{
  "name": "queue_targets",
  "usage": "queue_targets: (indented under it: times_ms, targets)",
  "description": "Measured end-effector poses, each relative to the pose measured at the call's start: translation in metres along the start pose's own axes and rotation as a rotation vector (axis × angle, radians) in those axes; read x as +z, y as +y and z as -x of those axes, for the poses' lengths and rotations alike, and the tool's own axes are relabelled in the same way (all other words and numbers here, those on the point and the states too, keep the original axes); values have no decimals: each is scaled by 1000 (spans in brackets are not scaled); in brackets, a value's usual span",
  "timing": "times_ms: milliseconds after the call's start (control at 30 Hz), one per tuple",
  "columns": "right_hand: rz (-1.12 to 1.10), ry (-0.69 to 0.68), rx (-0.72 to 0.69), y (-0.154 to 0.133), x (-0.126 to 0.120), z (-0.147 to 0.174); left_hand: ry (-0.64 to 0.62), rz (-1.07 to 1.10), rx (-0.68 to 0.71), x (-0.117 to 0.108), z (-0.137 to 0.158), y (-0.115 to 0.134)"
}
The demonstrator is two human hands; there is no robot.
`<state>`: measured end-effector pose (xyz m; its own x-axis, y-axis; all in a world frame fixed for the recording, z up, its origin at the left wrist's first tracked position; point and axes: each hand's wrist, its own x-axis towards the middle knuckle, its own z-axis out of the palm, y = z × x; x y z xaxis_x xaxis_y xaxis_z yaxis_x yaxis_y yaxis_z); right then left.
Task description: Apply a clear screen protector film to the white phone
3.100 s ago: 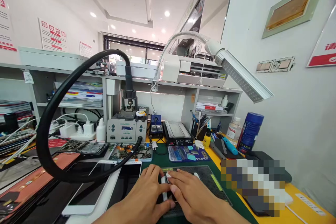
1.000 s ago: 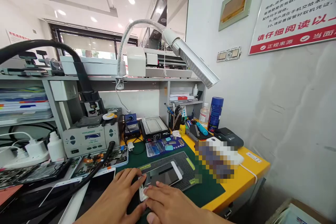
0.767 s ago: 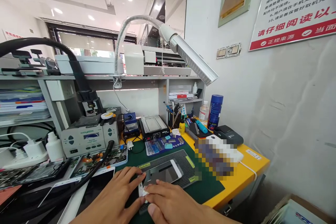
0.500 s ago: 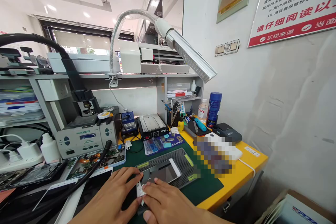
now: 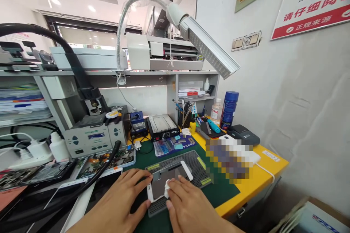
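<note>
A phone (image 5: 161,185) with a dark glossy screen and white ends lies face up on a grey perforated mat (image 5: 197,169). My left hand (image 5: 127,194) grips its left end, fingertips at the upper corner and thumb at the lower one. Under the fingertips of my right hand (image 5: 188,202) a crumpled white tissue (image 5: 166,188) is pressed onto the screen near its middle. The right fingers are close together and cover part of the phone's lower edge.
Left of my hands, a black hose (image 5: 105,169) crosses opened devices and circuit boards (image 5: 109,160). Behind the mat lie a blue card with small parts (image 5: 175,145) and a flat heating plate (image 5: 163,127). A lamp (image 5: 209,45) hangs overhead.
My right hand has slid the tissue from the phone's left end rightward to the middle of the screen. The left hand stays at the left end. The camera view has shifted slightly.
</note>
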<state>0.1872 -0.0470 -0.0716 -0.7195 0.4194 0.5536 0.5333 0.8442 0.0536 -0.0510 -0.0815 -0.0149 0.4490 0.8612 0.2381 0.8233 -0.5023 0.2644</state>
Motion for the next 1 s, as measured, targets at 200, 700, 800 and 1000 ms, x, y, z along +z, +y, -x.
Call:
queue_targets:
  times_ms: [200, 700, 800, 1000]
  targets:
    - [-73, 26, 103, 3, -14, 5, 1, -44, -36, 2, -4, 3]
    - [52, 142, -1, -13, 29, 6, 75, -86, 32, 14, -3, -9]
    - [99, 124, 15, 2, 5, 17, 90, -96, 30, 14, -2, -8]
    - [210, 169, 100, 18, -30, 29, 53, -121, -26, 12, -5, -1]
